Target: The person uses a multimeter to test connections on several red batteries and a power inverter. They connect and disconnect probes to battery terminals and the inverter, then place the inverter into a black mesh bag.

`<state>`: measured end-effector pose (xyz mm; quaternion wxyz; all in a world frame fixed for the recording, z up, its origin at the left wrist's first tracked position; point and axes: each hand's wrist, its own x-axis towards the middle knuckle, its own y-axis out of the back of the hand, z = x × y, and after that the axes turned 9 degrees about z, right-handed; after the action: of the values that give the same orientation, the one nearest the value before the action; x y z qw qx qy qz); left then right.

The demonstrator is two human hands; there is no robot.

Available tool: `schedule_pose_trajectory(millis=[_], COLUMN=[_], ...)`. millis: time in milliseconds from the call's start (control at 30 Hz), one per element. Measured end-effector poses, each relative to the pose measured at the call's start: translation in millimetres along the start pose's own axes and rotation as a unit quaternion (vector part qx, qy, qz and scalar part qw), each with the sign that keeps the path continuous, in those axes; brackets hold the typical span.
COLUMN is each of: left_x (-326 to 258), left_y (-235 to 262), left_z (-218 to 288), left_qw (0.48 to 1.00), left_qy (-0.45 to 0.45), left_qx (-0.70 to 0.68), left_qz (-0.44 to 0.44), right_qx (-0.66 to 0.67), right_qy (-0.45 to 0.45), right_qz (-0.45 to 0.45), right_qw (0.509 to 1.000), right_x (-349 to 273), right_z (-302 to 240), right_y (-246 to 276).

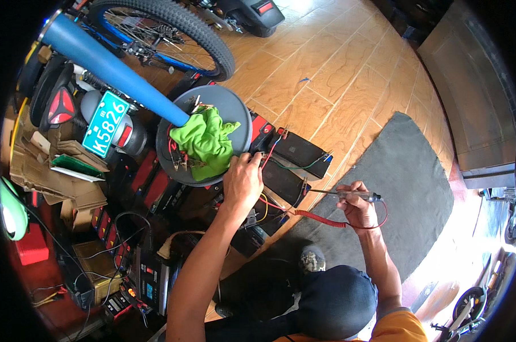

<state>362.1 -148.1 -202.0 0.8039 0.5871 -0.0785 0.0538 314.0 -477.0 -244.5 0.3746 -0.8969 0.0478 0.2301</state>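
My right hand grips a pen-like probe tester with a thin metal shaft. Its tip reaches the right end of a black battery, by the terminal there. A coiled red cord hangs below the tester and loops up to its back end. At the other end of the same battery, my left hand has its fingers closed together beside a red wire; what they pinch is hidden. Just beyond lies a second black battery, with red and green wires running over its terminals.
A round grey stool-like top bears a crumpled green cloth and clip leads. A blue post slants over it. A bicycle wheel, cardboard, more batteries and a grey mat lie around.
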Motion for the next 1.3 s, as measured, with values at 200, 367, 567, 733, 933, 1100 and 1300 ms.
schedule_pose_trajectory(millis=[200,367,567,733,933,1100,1300], left_x=[1.8,1.6,2.3,3.6,5.4,7.0,8.4], left_y=[-1.3,-1.2,1.1,1.8,1.7,3.0,3.9], left_z=[-1.7,-0.8,0.6,0.9,1.0,2.2,2.6], left_qw=[1.0,0.999,0.998,0.998,0.998,0.998,0.998], left_qy=[-0.01,-0.021,-0.039,-0.036,-0.031,-0.019,-0.025], left_qx=[0.021,0.028,0.05,0.055,0.05,0.048,0.048], left_qz=[-0.02,-0.003,0.004,-0.005,-0.011,-0.025,-0.02], right_qx=[-0.029,-0.032,-0.048,-0.059,-0.059,-0.053,-0.053], right_qy=[0.003,0.015,0.025,0.021,0.017,0.019,0.015], right_qz=[0.013,0.016,0.012,0.01,0.009,0.006,0.009], right_qw=[0.999,0.999,0.998,0.998,0.998,0.998,0.998], right_x=[4.7,10.9,11.8,12.0,11.1,12.2,12.5], right_z=[8.1,13.8,13.3,11.0,10.1,10.5,10.1], right_y=[4.0,8.2,11.9,10.4,10.1,10.8,10.7])
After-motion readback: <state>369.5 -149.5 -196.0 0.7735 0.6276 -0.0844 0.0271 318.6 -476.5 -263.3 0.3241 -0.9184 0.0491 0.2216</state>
